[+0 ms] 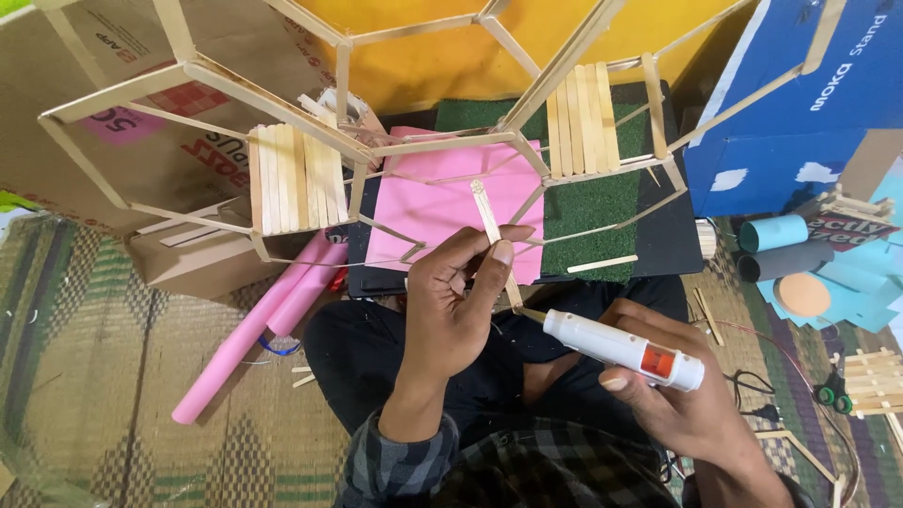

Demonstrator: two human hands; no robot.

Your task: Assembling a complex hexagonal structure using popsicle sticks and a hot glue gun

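My left hand (pixel 451 301) pinches a wooden craft stick (pixel 491 226) that points up and away from me. A white glue gun with an orange trigger (pixel 621 348) lies in my right hand (pixel 677 395), its tip touching the lower end of that stick. Just beyond my hands stands a large frame of joined craft sticks (pixel 376 146) with two small slatted stick panels (pixel 292 179) hanging in it. Behind the frame lie a pink sheet (pixel 442 202) and a green turf mat (pixel 593 202) on a black board.
Pink paper rolls (pixel 254 325) lie on the woven mat at left, beside a cardboard box (pixel 141 113). A blue box (pixel 800 103), paper rolls, teal paper and stick pieces (pixel 870 381) sit at right. A power cord (pixel 762 390) trails by my right wrist.
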